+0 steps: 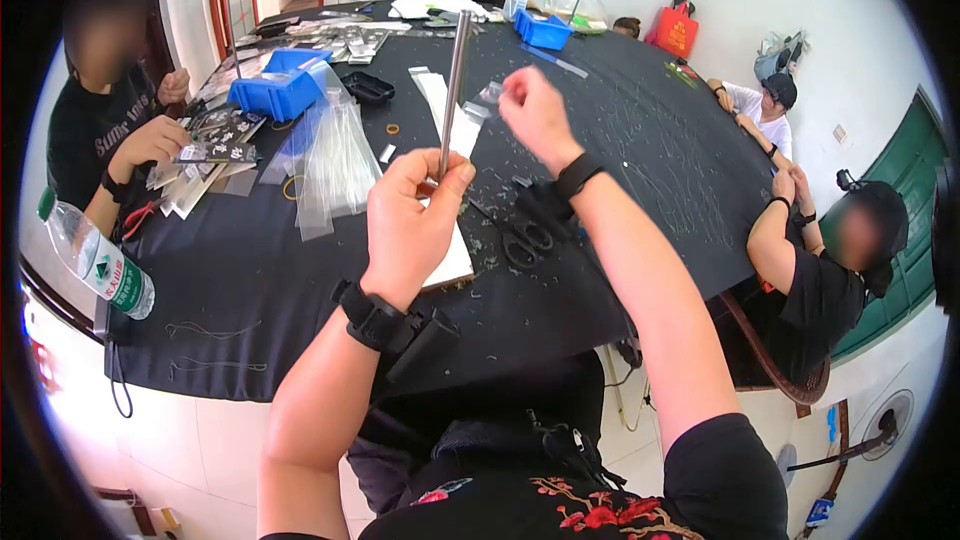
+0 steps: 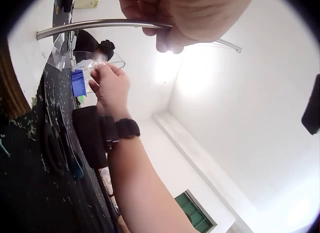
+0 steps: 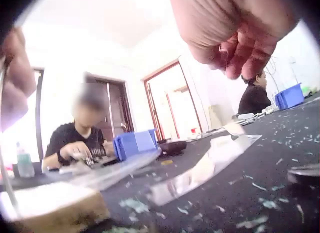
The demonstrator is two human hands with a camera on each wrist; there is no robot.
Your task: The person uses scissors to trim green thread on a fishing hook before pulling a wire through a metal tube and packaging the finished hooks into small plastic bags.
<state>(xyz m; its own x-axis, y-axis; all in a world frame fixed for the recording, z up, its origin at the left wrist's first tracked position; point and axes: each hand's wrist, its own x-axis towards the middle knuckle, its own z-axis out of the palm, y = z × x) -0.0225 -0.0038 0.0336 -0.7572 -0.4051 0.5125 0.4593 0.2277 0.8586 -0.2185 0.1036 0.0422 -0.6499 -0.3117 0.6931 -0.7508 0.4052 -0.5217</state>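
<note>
My left hand (image 1: 415,220) grips a slim metal rod (image 1: 458,80) between thumb and fingers. The rod stands nearly upright in the head view; its lower end meets a white-topped block (image 3: 60,208) in the left wrist view. My right hand (image 1: 540,115) is raised right of the rod and apart from it, fingers curled in towards the thumb. Nothing shows between those fingers in the right wrist view. Beyond the block lies a clear plastic sleeve (image 3: 205,168) with white strips. Black-handled scissors (image 1: 527,242) rest right of the block.
Clear plastic bags (image 1: 335,160) and a blue bin (image 1: 280,85) are on the left, near a black tray (image 1: 368,88). A water bottle (image 1: 100,260) stands at the left edge. Another blue bin (image 1: 543,30) is at the back. Small scraps litter the black cloth (image 1: 640,190). Several people sit around.
</note>
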